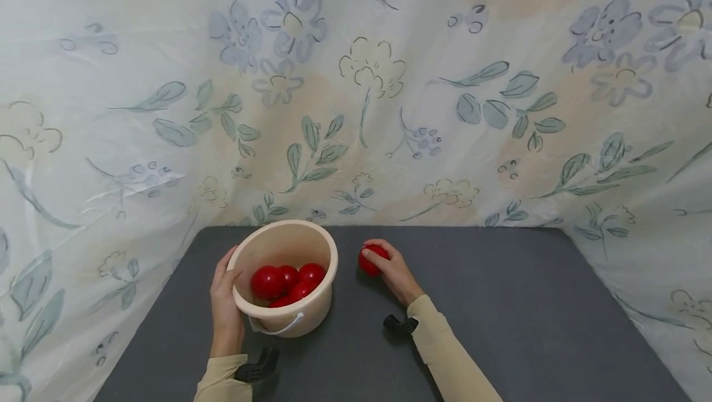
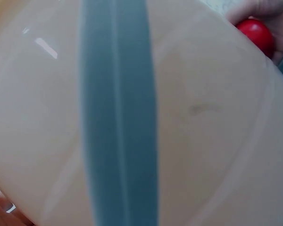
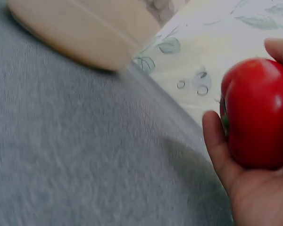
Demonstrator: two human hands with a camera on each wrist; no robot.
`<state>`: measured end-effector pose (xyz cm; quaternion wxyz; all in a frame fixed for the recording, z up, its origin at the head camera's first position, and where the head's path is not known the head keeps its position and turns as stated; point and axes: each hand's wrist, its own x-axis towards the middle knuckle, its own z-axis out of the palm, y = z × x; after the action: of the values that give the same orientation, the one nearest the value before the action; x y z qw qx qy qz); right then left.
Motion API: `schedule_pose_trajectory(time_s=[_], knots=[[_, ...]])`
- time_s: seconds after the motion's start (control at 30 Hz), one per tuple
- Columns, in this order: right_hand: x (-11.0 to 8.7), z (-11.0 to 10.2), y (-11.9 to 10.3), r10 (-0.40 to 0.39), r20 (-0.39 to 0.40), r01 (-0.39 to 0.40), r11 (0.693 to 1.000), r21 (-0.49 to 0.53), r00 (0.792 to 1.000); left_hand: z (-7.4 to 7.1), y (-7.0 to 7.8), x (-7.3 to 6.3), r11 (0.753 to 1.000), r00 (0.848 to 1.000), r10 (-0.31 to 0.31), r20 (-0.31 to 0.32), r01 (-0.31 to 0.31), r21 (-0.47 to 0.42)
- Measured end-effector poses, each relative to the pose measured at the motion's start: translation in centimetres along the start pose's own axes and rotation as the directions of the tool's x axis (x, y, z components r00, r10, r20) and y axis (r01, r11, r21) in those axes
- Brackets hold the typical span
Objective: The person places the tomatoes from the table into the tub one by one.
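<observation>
A cream bucket (image 1: 316, 315) stands on the dark table, with several red tomatoes (image 1: 268, 282) inside it. At its left side my left hand (image 1: 225, 312) grips the rim, thumb over the edge. The bucket's wall (image 2: 217, 141) fills most of the left wrist view. To the right of the bucket, apart from it, my right hand (image 1: 399, 275) holds another red tomato (image 1: 371, 261). Up close in the right wrist view, that tomato (image 3: 259, 117) shows a bit of green stem, with thumb and fingers around it.
A dark grey table (image 1: 500, 315) lies under both hands. Behind it hangs a floral cloth (image 1: 423, 105), which also runs down both sides. The bucket's pale handle (image 1: 283, 329) hangs at its front. Black wrist devices (image 1: 258, 370) sit at both cuffs.
</observation>
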<state>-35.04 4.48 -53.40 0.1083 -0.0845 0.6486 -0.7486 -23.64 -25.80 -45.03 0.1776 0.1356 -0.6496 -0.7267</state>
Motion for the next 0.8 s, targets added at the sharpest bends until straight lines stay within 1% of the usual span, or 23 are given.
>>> schedule_pose_trajectory(time_s=[0.13,0.3,0.5,0.7,0.8], knots=[[0.1,0.5,-0.6,-0.009,-0.038,0.008,1.0,-0.008,0.999,-0.1,-0.1,0.1,1.0,1.0,-0.01,0.006,0.01,-0.006],[0.5,1.0,-2.6,-0.006,-0.019,0.006,1.0,-0.004,1.0,-0.2,-0.1,0.1,1.0,1.0,-0.017,0.021,0.017,-0.005],[1.1,0.4,-6.7,-0.052,0.027,0.05,0.998,0.037,0.998,0.1,0.0,0.2,1.0,1.0,-0.001,0.026,0.002,-0.009],[1.6,0.2,-11.5,-0.117,0.082,0.116,0.993,0.022,0.99,0.1,0.0,0.3,1.0,1.0,-0.002,0.019,0.002,-0.016],[1.9,0.2,-13.8,-0.15,0.091,0.149,0.989,0.017,0.985,0.0,-0.1,0.3,1.0,1.0,0.0,0.018,0.001,-0.013]])
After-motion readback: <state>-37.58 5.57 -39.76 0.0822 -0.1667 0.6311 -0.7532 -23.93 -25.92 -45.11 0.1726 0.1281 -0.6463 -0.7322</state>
